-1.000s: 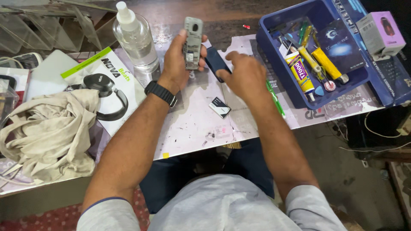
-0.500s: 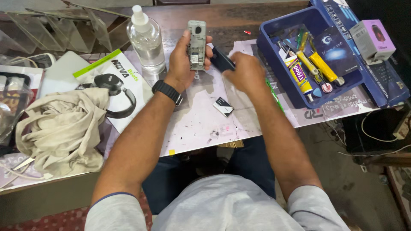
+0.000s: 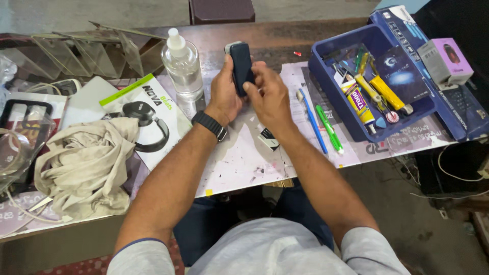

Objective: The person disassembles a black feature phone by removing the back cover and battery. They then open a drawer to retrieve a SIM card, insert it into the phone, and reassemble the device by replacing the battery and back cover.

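Leftmost, a crumpled beige cloth (image 3: 84,168) is lying on the cluttered worktable (image 3: 239,163), and a white box printed with black headphones (image 3: 145,117) is resting just beside it. Behind the box, a clear plastic bottle with a white nozzle cap (image 3: 182,66) is standing upright. Next to the bottle, a small dark handset with a silver edge (image 3: 240,66) is being held upright above the table, near its middle. It is being gripped from the left by the left hand (image 3: 224,94), whose wrist is ringed by a black watch (image 3: 209,125). The handset's dark face is being pressed by the thumb of the right hand (image 3: 267,97), which is closed against it from the right, so both hands are being kept together on it. Beneath the hands, a small black-and-white part (image 3: 268,138) is lying on the table. Further right, a blue toothbrush (image 3: 311,121) and a green pen (image 3: 328,128) are lying side by side. Beyond them, glue tubes and tools are being held in a blue plastic tray (image 3: 326,86).
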